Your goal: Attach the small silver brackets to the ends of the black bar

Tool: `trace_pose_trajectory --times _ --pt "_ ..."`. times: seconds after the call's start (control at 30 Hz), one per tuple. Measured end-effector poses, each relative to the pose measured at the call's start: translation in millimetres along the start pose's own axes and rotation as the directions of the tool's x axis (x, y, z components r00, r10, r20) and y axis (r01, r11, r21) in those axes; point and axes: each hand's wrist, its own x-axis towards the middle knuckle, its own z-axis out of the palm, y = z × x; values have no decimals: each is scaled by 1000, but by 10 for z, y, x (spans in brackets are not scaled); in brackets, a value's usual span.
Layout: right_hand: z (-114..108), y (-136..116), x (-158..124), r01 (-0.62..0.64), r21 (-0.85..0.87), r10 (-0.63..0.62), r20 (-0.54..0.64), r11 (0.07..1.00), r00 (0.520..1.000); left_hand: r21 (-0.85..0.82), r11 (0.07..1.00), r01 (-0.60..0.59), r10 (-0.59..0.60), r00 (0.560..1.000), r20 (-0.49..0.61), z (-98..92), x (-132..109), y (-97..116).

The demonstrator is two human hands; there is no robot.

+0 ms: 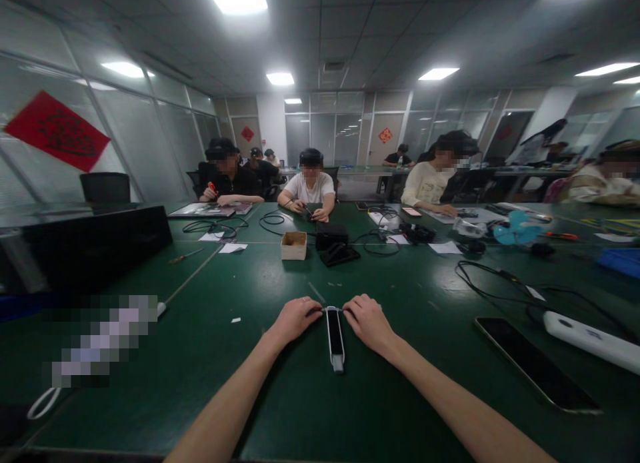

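Note:
A slim device (335,333) with a long black face, a white rim and a grey end lies lengthwise on the green table in front of me. At its far end, my left hand (299,318) has its fingers closed at the left corner. My right hand (369,322) mirrors it, fingers pinched at the right corner. A thin grey piece seems to run between the fingertips there, too small to make out. Just beyond the left fingertips lies a narrow clear strip (317,292).
A phone (535,363) and white power strip (595,340) lie right. Ahead stand a small cardboard box (293,246) and a black case (331,236). Cables, paper slips and a blue fan (517,230) spread across the table (200,396). Several people sit opposite; a black screen (100,250) stands left.

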Motion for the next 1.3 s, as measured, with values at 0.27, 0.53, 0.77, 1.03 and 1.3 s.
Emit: trace_pose_trajectory --times 0.27,0.53,0.77,1.03,1.3 --pt "-2 -3 -1 -3 10 3 0 1000 1000 -54 998 31 -31 1000 -1 2 8 -8" --pt "-28 -13 0 -2 -11 2 2 1000 1000 -114 993 22 -22 1000 4 -56 7 39" --pt "-59 -40 2 -3 -29 3 10 1000 1000 -229 970 85 -89 996 -6 -44 5 53" --pt "14 2 2 21 -40 -22 -23 999 999 -204 974 99 -102 995 -4 0 24 42" --pt "68 54 22 38 -8 -38 -42 999 998 -192 976 105 -112 994 -22 -1 31 64"
